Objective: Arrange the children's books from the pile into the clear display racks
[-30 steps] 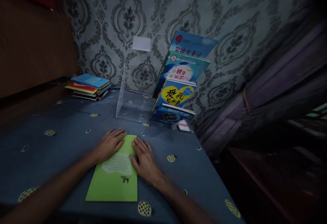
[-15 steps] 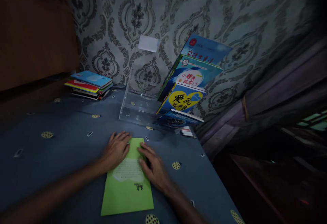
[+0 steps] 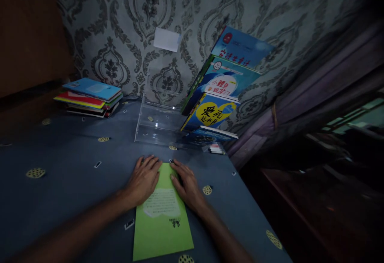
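Observation:
A thin green book [image 3: 163, 235] lies flat on the table, a pale block of print and a small black drawing on its face. Across its upper left edge rests my left hand [image 3: 145, 179], fingers stretched out and pointing away from me. My right hand [image 3: 187, 183] lies along the upper right edge, fingers extended and thumb on the cover. Neither hand is closed round the book. Beyond them stands a clear acrylic display rack [image 3: 156, 129], with several picture books on its right side, among them one with a yellow heart [image 3: 210, 113].
A stack of books [image 3: 93, 89] sits at the back left, beside a brown wooden piece of furniture [image 3: 30, 35]. The dark blue patterned tablecloth [image 3: 75, 191] ends at a slanting right edge. A tied purple curtain [image 3: 264, 123] hangs beyond it, and patterned wallpaper covers the wall behind.
My view has shifted, so the rack and stack sit further left in the picture. Both hands and the green book appear slightly further right. The hands remain on the book's edges.

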A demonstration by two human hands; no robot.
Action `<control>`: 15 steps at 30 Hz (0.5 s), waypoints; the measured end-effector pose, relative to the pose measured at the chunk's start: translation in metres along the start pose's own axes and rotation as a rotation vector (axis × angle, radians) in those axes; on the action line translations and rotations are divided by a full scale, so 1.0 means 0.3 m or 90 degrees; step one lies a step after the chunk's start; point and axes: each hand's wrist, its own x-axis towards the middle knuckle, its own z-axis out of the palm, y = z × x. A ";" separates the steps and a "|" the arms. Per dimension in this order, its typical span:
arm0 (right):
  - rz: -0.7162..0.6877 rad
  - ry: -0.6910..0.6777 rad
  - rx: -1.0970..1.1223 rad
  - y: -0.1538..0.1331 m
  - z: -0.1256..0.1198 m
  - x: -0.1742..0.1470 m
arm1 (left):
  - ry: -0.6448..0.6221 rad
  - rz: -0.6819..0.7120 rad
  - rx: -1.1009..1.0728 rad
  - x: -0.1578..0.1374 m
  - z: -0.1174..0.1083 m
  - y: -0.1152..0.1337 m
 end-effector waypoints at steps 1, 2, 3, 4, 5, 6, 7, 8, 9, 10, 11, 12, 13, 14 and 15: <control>0.001 -0.001 0.000 0.001 0.000 0.002 | 0.008 0.006 0.005 -0.003 0.003 -0.005; 0.004 -0.003 0.000 0.001 0.000 0.004 | 0.015 0.013 0.010 -0.005 0.005 -0.009; 0.007 -0.004 0.000 0.000 -0.001 0.005 | 0.022 0.019 0.013 -0.008 0.007 -0.013; 0.010 -0.006 -0.001 -0.002 -0.002 0.006 | 0.026 0.026 0.017 -0.009 0.008 -0.017; 0.014 -0.010 -0.004 -0.005 -0.004 0.007 | 0.028 0.032 0.020 -0.011 0.008 -0.020; 0.017 -0.014 -0.008 -0.009 -0.006 0.008 | 0.029 0.037 0.024 -0.012 0.008 -0.023; 0.020 -0.018 -0.015 -0.016 -0.010 0.008 | 0.028 0.041 0.029 -0.012 0.008 -0.026; 0.026 -0.023 -0.025 -0.023 -0.014 0.008 | 0.027 0.042 0.034 -0.012 0.007 -0.029; 0.033 -0.028 -0.036 -0.033 -0.018 0.009 | 0.026 0.042 0.038 -0.012 0.007 -0.031; 0.041 -0.035 -0.050 -0.043 -0.023 0.009 | 0.024 0.041 0.041 -0.012 0.006 -0.033; 0.051 -0.043 -0.063 -0.053 -0.028 0.010 | 0.024 0.039 0.042 -0.012 0.006 -0.034; 0.059 -0.054 -0.076 -0.064 -0.033 0.010 | 0.023 0.038 0.043 -0.012 0.005 -0.035; 0.066 -0.067 -0.087 -0.073 -0.037 0.011 | 0.024 0.038 0.042 -0.011 0.004 -0.035; 0.072 -0.079 -0.096 -0.080 -0.042 0.011 | 0.024 0.037 0.040 -0.011 0.002 -0.034; 0.079 -0.088 -0.102 -0.086 -0.045 0.010 | 0.024 0.037 0.040 -0.011 0.000 -0.033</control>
